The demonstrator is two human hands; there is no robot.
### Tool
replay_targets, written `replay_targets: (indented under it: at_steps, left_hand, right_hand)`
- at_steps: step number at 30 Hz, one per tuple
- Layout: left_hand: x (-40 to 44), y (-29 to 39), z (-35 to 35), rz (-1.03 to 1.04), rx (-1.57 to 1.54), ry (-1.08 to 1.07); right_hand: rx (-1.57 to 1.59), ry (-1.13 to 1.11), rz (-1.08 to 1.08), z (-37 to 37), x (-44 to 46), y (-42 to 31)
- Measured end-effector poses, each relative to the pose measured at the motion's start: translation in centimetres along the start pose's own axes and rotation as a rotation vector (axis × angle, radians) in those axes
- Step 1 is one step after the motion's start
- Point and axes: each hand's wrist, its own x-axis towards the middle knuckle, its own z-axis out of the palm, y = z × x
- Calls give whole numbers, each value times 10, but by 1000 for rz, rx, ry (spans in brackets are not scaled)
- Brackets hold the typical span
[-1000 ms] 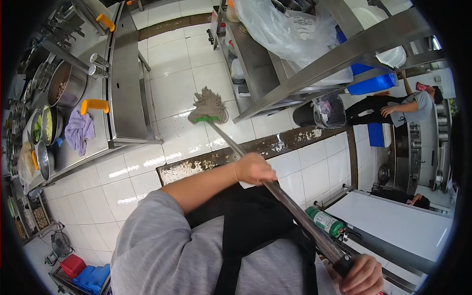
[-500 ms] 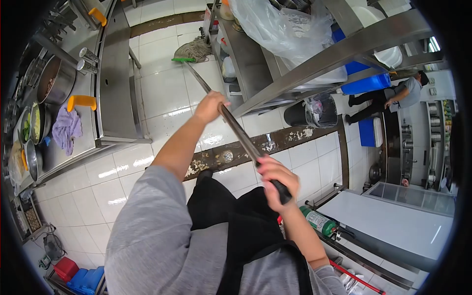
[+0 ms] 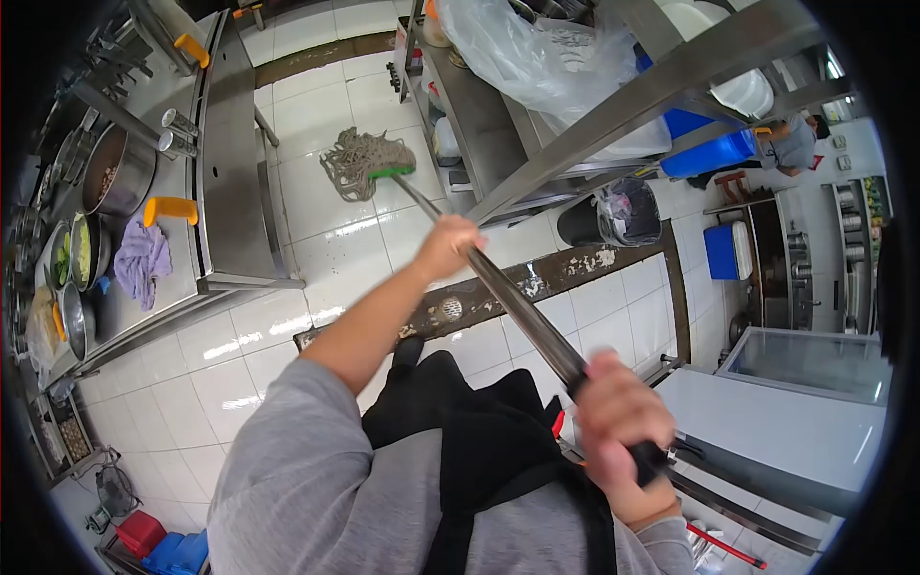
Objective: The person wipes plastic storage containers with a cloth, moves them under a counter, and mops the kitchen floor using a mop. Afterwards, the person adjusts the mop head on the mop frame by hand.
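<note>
A string mop runs diagonally across the view, its metal handle (image 3: 525, 311) ending in a black grip. My left hand (image 3: 448, 246) is wrapped round the shaft about midway. Up at the black end, my right hand (image 3: 623, 426) is closed round the grip, slightly blurred by motion. The grey strings of the mop head (image 3: 356, 165) lie spread on the white tiles, held by a green clamp (image 3: 391, 172). The head rests between the steel counter on the left and the shelving on the right.
A steel counter (image 3: 235, 153) with pots and a purple cloth (image 3: 143, 265) stands left. Steel shelving (image 3: 484, 115) and a black bin (image 3: 613, 218) are right. A brown drain strip (image 3: 551, 273) crosses the floor. Another person (image 3: 793, 146) stands far right; a white freezer (image 3: 767, 422) is nearer.
The mop head has come closer and its strings have swung to the left of the clamp. Both hands have moved right and down with the handle. The other person has shifted position.
</note>
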Motion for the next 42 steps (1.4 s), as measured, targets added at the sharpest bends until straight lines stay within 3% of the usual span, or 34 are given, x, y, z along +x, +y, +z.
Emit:
replay_targets:
  at_steps: [3,5,6,8,9,11,15,17,18,21,23,24,26,27,28,30,32,34,36,39,41,42]
  left_hand:
    - [20,-76,-20,-4,165,-32]
    - [23,-96,-34,-213,578,24]
    - [27,-90,-33,-208,572,18]
    - [36,-75,-36,-698,751,-262]
    - [37,-80,-34,-692,748,-273]
    - [38,-95,-27,-673,842,-590]
    - [31,-89,-11,-664,790,-588]
    - [28,-84,-1,-495,781,-576]
    - [23,-80,1,-258,645,-607]
    - [-5,-14,6,-249,393,-641]
    - [-26,42,-2,-215,304,-677]
    - [-37,68,-2,-202,267,-657]
    - [-59,100,6,-168,178,-690]
    - [-72,111,10,-66,20,-560]
    - [-87,120,18,-91,-76,-442]
    - [-97,113,30,-114,-169,-308]
    - [-95,94,34,160,-75,-104]
    - [-84,75,30,228,-64,-96]
    - [-64,54,22,390,-30,-79]
    - [-42,11,18,309,34,-54]
    - [-27,-15,16,104,187,-17]
    - [-17,-28,13,-43,118,-20]
  right_hand:
    - [-68,93,-118,30,-3,80]
    - [-187,120,57,42,-8,129]
    - [-195,121,153,46,-9,149]
    - [-231,156,280,46,-26,174]
    - [-233,162,300,41,-36,182]
    - [-256,165,341,24,-52,169]
    - [-328,34,432,-5,-75,92]
    - [-380,-44,479,-17,-71,35]
    - [-355,24,504,-24,-74,14]
    - [-464,28,526,-40,-70,-53]
    - [-569,-21,444,-36,-61,-100]
    - [-559,-143,275,-43,-50,-117]
    - [-177,70,-151,-37,-54,-122]
    - [-47,-23,-78,-36,-38,-143]
    - [205,-266,-181,-45,-18,-140]
    - [248,-128,-180,-27,-3,-143]
    - [233,-92,-172,-16,3,-140]
    - [147,118,-201,-2,9,-131]
    - [123,120,-212,4,15,-119]
    - [131,108,-303,14,20,-85]
    - [129,58,-237,8,14,-64]
    - [96,41,-261,10,9,-46]
